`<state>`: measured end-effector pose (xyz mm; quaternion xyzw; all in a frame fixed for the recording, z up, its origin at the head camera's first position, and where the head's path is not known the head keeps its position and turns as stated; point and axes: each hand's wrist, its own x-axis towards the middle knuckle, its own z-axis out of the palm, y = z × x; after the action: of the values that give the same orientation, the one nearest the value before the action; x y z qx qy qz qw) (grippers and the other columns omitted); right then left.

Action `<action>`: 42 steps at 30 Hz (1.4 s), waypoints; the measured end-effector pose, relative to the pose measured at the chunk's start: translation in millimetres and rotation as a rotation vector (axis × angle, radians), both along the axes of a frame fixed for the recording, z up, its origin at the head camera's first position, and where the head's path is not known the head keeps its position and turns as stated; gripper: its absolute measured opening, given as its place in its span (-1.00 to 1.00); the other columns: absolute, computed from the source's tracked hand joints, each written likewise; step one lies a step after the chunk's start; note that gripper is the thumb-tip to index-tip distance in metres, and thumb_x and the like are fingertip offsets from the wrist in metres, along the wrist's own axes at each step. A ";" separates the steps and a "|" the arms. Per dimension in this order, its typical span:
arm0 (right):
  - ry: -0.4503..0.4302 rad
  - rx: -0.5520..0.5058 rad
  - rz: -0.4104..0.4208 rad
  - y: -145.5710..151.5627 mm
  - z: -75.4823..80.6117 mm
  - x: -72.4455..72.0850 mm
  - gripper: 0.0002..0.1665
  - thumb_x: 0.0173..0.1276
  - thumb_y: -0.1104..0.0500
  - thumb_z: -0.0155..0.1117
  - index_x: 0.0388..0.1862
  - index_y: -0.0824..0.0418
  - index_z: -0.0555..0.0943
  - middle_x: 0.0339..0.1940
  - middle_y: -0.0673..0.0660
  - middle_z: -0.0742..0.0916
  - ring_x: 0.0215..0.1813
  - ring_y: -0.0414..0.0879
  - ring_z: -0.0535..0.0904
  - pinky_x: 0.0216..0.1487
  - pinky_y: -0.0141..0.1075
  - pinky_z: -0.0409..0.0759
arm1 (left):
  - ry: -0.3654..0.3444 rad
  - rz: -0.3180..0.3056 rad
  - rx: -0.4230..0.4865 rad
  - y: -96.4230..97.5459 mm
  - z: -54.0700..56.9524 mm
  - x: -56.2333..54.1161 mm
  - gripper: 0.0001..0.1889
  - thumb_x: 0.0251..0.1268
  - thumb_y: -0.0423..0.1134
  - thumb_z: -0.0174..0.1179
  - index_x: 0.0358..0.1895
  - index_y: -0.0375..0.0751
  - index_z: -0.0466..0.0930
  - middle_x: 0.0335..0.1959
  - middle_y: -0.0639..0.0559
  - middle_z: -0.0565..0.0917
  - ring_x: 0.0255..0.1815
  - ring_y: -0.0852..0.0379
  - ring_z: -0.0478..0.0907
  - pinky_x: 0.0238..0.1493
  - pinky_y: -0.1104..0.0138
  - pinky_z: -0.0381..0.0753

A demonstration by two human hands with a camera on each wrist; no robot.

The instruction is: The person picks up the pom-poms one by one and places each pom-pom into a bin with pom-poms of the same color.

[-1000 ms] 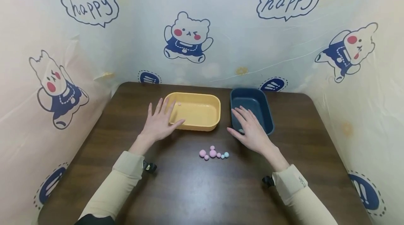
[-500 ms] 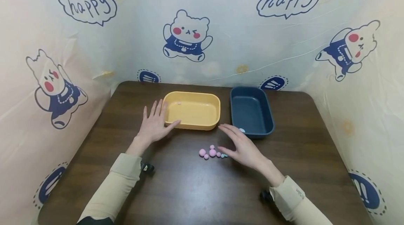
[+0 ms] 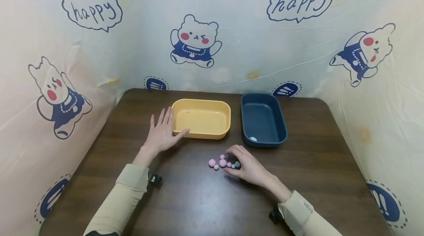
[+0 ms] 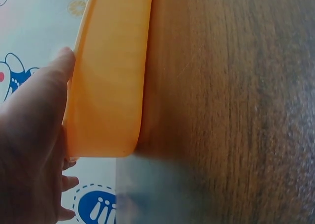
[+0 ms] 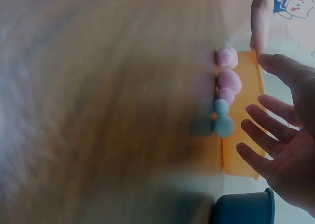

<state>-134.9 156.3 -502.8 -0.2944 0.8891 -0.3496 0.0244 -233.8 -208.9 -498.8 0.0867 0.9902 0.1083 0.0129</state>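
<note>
Backdrop: pale cloth (image 3: 238, 44) printed with cartoon bears (image 3: 193, 52), enclosing the far edge and sides of a dark wooden desk (image 3: 198, 206).
Loose balls: five pink balls (image 3: 223, 163) of mixed sizes and two blue-green balls (image 3: 237, 164) lie close together on the desk, between the left hand (image 3: 161, 135) and the right hand (image 3: 250, 168), much nearer the right.
Right hand: arched around the right end of the group, thumb and fingers parted with the blue-green balls between them; it grips nothing, and the right wrist view shows a gap between fingertips and balls.
Left hand: fingers spread and straight at the left end of the yellow tray (image 3: 205, 123), thumb along its near rim; well apart from the balls.
Yellow tray: holds a tiny pink bead (image 3: 187, 111) toward the far left.
Blue tray (image 3: 263, 118): stands right of the yellow one; a pale rounded piece (image 3: 253, 139) lies in its near-left corner.
</note>
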 end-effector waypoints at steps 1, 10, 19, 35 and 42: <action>-0.013 -0.008 0.006 -0.6 -1.6 0.0 -0.46 0.39 0.09 0.65 0.27 0.16 0.67 0.20 0.07 0.75 0.24 -0.01 0.66 0.35 -0.04 0.72 | -0.002 0.001 0.000 0.0 -0.1 0.1 0.32 0.41 0.72 -0.22 0.83 -0.26 -0.36 0.89 -0.18 -0.27 0.90 -0.34 -0.24 0.81 -0.41 -0.32; -0.045 -0.026 0.045 -6.6 -10.9 0.1 -0.52 0.42 0.11 0.62 0.25 0.14 0.69 0.18 0.02 0.76 0.21 -0.09 0.65 0.32 -0.14 0.71 | -0.016 -0.019 0.014 0.1 -0.5 -0.8 0.32 0.42 0.72 -0.23 0.82 -0.29 -0.38 0.88 -0.25 -0.24 0.90 -0.33 -0.20 0.84 -0.33 -0.29; -0.050 -0.014 0.062 -9.5 -14.1 -0.9 -0.55 0.43 0.15 0.61 0.24 0.15 0.70 0.17 0.02 0.77 0.18 -0.11 0.64 0.30 -0.14 0.72 | -0.008 -0.031 0.024 -1.6 -0.6 0.1 0.31 0.45 0.69 -0.19 0.81 -0.35 -0.35 0.88 -0.30 -0.20 0.90 -0.31 -0.21 0.87 -0.23 -0.29; 0.018 0.076 0.063 -7.5 -18.6 -8.9 -0.52 0.40 0.17 0.62 0.24 0.18 0.71 0.20 0.08 0.77 0.26 -0.03 0.63 0.40 0.05 0.65 | -0.027 -0.029 0.039 0.2 -1.1 -3.5 0.32 0.45 0.70 -0.21 0.81 -0.35 -0.39 0.87 -0.25 -0.33 0.91 -0.28 -0.31 0.86 -0.26 -0.37; 0.036 0.140 0.091 -9.9 -20.9 -13.4 -0.61 0.44 0.10 0.60 0.17 0.13 0.74 0.23 0.08 0.73 0.30 -0.01 0.59 0.39 0.04 0.63 | -0.039 -0.029 0.029 1.1 -0.7 -5.0 0.33 0.45 0.70 -0.23 0.80 -0.36 -0.41 0.87 -0.28 -0.31 0.91 -0.31 -0.29 0.85 -0.28 -0.39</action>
<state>-148.3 146.4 -523.7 -0.3382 0.8975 -0.2795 0.0447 -238.8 -207.8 -499.5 0.0992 0.9868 0.1239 0.0324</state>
